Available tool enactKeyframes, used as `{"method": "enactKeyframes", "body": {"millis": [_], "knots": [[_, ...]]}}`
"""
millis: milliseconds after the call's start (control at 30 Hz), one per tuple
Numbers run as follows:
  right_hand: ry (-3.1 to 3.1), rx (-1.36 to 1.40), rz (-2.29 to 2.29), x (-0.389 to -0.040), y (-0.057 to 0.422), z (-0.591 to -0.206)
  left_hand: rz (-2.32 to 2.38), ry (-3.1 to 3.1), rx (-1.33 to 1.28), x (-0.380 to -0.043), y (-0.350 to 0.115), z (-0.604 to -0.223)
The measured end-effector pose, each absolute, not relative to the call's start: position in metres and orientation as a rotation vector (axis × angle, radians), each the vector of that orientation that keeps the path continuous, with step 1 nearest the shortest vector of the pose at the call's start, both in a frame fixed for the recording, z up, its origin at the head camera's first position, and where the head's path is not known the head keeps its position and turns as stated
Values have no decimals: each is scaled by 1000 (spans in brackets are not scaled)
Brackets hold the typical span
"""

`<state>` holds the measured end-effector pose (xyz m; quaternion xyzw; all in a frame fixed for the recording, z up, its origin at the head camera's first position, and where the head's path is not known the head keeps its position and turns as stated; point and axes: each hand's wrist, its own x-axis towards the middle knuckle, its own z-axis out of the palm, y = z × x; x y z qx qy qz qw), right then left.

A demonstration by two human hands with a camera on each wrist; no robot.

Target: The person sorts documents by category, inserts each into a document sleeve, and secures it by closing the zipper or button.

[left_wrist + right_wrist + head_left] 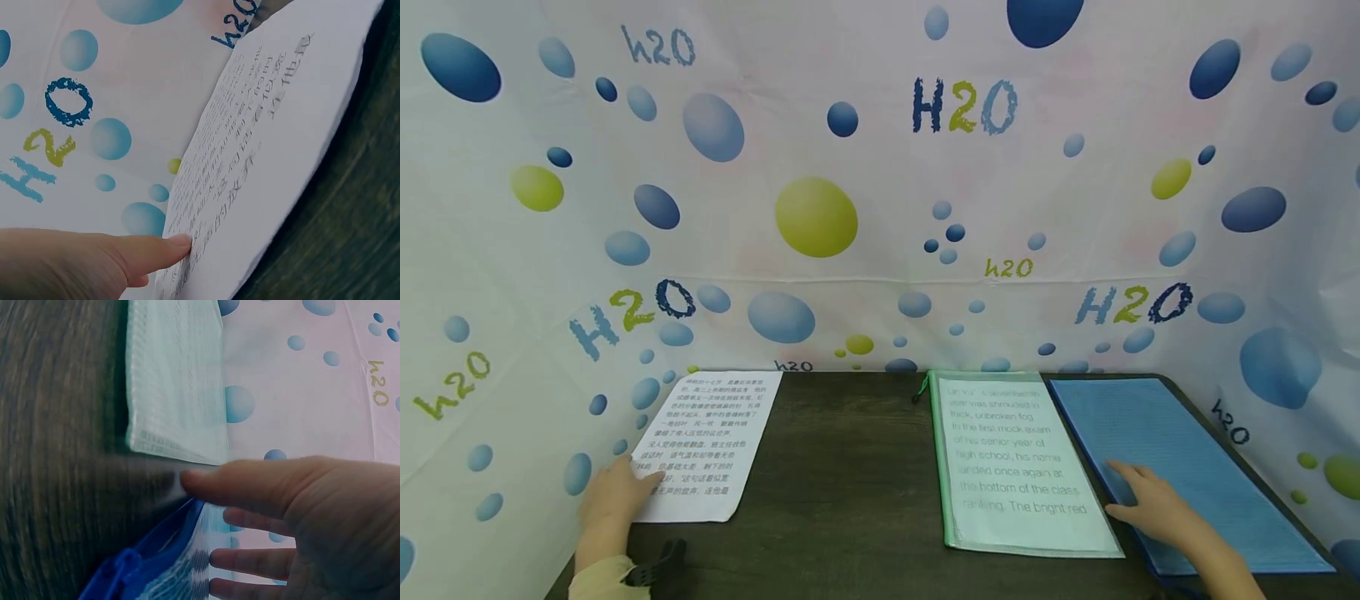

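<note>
A stack of white printed paper (707,442) lies on the left of the dark table. My left hand (613,498) rests at its left edge, and in the left wrist view the thumb (165,251) lies straight on the print. The other left fingers are mostly hidden there. On the right lies a blue mesh zip pouch (1217,483). Over its left edge is my right hand (1161,504), fingers spread and holding nothing; whether the fingertips touch the mesh I cannot tell. Beside it, a green mesh zip pouch (1011,467) shows a sheet with English text.
The dark wood-grain table (842,475) shows between the paper and the green pouch. Behind it hangs a white cloth (880,167) with blue and green dots and H2O lettering. A green zipper pull (921,386) sticks out at the green pouch's far left corner.
</note>
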<state>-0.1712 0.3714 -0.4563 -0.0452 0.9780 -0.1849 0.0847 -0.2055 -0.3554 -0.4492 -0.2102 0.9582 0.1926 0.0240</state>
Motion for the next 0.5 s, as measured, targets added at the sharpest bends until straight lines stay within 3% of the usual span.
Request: {"method": "enactKeyframes", "body": {"millis": [500], "knots": [[2918,-120,-615,-169,372,-456,744,3005,-734,-197,-358,-442]]}}
